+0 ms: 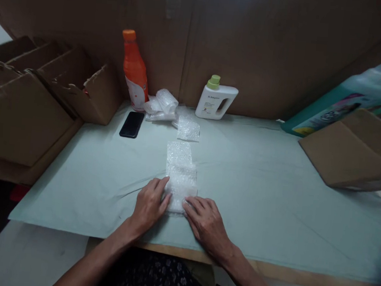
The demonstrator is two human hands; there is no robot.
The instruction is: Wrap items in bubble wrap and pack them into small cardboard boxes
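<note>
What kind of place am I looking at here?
Probably a small packing station: both hands press on bubble wrap laid on a cloth-covered table, with open cardboard boxes at the left and bottles waiting by a cardboard backdrop.

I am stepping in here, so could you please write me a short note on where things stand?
Left hand and right hand both press flat on the near end of a bubble wrap strip laid on the green cloth. Near end looks folded or rolled over; the far end lies flat. At the back: more bubble wrap pieces, orange bottle, white bottle, phone.
</note>
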